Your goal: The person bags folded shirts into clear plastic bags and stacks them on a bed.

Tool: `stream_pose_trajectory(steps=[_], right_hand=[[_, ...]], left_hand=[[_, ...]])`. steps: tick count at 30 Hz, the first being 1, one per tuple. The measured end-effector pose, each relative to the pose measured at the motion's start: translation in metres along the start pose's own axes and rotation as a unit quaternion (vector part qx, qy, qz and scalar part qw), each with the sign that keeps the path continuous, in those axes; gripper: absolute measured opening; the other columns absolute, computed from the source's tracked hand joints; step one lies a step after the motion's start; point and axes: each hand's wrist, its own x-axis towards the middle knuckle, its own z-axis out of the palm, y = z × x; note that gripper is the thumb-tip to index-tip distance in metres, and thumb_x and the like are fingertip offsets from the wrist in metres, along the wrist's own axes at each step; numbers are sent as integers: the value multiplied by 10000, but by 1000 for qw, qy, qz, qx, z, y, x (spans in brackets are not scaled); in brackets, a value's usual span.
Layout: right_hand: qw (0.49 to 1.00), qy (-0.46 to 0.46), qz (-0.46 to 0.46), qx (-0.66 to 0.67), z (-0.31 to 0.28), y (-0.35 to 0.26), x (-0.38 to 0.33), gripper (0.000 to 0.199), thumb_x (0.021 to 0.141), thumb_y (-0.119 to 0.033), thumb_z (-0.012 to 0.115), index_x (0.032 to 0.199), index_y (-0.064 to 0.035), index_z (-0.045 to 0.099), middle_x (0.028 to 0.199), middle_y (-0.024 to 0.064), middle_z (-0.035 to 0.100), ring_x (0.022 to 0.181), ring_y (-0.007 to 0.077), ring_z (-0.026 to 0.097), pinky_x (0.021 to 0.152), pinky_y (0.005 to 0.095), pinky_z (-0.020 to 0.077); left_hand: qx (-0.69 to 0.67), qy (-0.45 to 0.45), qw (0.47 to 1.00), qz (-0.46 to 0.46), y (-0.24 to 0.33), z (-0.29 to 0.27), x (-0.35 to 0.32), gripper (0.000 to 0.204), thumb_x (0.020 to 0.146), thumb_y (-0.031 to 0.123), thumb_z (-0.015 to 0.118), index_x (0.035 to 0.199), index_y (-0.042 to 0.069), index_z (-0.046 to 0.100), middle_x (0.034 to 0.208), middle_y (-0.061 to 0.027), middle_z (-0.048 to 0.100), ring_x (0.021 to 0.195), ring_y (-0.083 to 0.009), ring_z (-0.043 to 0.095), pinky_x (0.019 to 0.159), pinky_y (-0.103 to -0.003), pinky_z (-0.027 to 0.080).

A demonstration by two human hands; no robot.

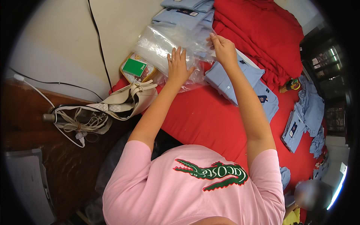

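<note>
Clear plastic bags (pixel 153 43) lie in a stack at the far side of the red-covered table. My left hand (pixel 179 67) rests flat on them with its fingers spread. Slightly farther right, my right hand (pixel 224 48) pinches the edge of a clear plastic bag between thumb and fingers. Under my right forearm lies a folded light-blue shirt (pixel 223 80) with a dark tag, partly hidden by the arm. More folded blue shirts (pixel 178 17) are piled behind the bags.
A heap of red cloth (pixel 258 37) covers the far right. A green notebook (pixel 134 68) lies on a tin at left, near a cream handbag (pixel 144 97). Other blue shirts (pixel 294 129) and yellow-handled scissors (pixel 292 85) are at right. Another person (pixel 313 195) is at lower right.
</note>
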Motion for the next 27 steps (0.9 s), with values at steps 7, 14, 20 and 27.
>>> stream_pose_trajectory(steps=[7, 14, 20, 27], right_hand=[[984, 127, -31, 124, -85, -14, -1, 422, 1077, -376, 626, 1017, 6, 795, 875, 100, 793, 746, 151, 708, 709, 300, 543], [896, 268, 11, 355, -286, 39, -133, 437, 1082, -131, 531, 1483, 43, 542, 1388, 164, 661, 1242, 261, 656, 1086, 410, 510], [742, 402, 155, 514, -323, 143, -425, 241, 862, 3, 552, 1098, -14, 591, 850, 51, 587, 745, 202, 575, 743, 367, 531], [689, 497, 252, 464, -277, 67, -491, 276, 866, -87, 544, 1121, 10, 585, 711, 37, 499, 611, 144, 453, 555, 273, 384]], left_hand=[[169, -278, 944, -48, -53, 57, 48, 1015, 870, 640, 728, 1702, 400, 198, 1800, -123, 15, 1591, -574, 49, 1195, -813, 115], [-94, -90, 989, -76, -57, 52, 29, 627, 887, 325, 776, 1453, 124, 597, 1567, -210, 501, 1410, -440, 507, 1161, -578, 401], [-610, -412, 476, -481, 75, 16, -47, 383, 988, 322, 740, 1184, 12, 629, 1103, -144, 715, 1070, -281, 725, 966, -414, 590], [-645, -360, 465, -488, 132, 41, -54, 466, 983, 378, 752, 1266, 36, 610, 1037, -133, 740, 1019, -286, 741, 963, -452, 593]])
